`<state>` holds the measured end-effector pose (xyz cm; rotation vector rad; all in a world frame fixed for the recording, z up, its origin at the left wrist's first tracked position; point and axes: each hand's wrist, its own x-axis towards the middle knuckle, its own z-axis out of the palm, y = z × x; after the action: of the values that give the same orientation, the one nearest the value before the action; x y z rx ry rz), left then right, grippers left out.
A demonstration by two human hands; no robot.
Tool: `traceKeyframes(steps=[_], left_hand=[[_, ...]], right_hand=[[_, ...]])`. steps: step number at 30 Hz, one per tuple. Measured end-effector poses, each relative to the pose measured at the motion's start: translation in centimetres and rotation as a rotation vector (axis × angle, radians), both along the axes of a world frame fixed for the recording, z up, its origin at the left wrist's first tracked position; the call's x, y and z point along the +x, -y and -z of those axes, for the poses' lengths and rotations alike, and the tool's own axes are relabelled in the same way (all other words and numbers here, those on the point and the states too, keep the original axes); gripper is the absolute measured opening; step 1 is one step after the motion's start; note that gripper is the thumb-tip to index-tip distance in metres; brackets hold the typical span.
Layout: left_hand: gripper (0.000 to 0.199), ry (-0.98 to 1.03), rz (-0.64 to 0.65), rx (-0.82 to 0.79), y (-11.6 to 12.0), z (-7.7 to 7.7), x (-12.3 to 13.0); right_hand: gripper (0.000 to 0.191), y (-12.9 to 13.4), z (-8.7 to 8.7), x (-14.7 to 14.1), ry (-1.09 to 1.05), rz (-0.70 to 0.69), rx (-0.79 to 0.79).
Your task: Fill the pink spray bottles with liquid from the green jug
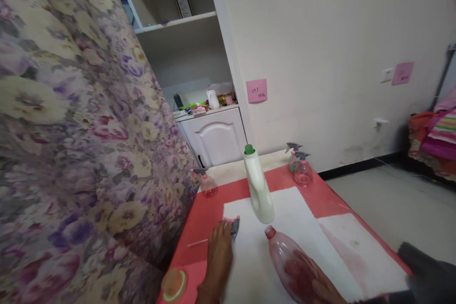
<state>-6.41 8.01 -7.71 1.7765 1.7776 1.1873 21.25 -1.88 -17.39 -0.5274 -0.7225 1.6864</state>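
My left hand (220, 247) is closed over a grey and pink spray head (235, 226), whose thin tube (197, 243) sticks out to the left. In my right hand (322, 285) is a clear pink bottle (290, 266), tilted with its open neck toward the upper left. Just beyond the bottle's neck stands a pale green jug (259, 187) with a green top, upright on a white cloth (292, 204).
Spray bottles stand at the red table's back left (208, 185) and back right (302, 174). A round lidded container (174, 285) sits at the near left. Floral curtain (89, 128) hangs left; a white cabinet (217, 137) is behind. A second white cloth (366, 247) lies right.
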Motion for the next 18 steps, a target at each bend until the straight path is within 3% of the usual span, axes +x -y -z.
traceKeyframes(steps=[3,5,8,11,15,18], left_hand=[[0.041,0.112,0.202,-0.090,2.2,0.9,2.1],[0.054,0.356,0.415,-0.254,3.3,1.6,3.7],[0.086,0.674,0.601,-0.291,3.9,2.7,5.7],[0.102,0.741,0.558,-0.280,3.2,3.5,6.1],[0.096,0.611,0.455,-0.187,1.4,4.4,5.1],[0.091,0.483,0.439,-0.068,0.2,5.3,4.7]], right_hand=[[0.073,-0.8,-1.1,-0.9,-0.042,0.001,-0.046],[0.069,-1.6,-1.8,-2.0,-0.066,0.009,-0.041],[0.071,-2.9,-2.4,-3.9,-0.075,0.008,0.018],[0.077,-4.0,-2.5,-5.0,0.024,0.023,0.089],[0.081,-5.2,-2.1,-4.5,0.282,0.146,0.077],[0.073,-6.0,-2.2,-3.1,0.410,0.197,0.067]])
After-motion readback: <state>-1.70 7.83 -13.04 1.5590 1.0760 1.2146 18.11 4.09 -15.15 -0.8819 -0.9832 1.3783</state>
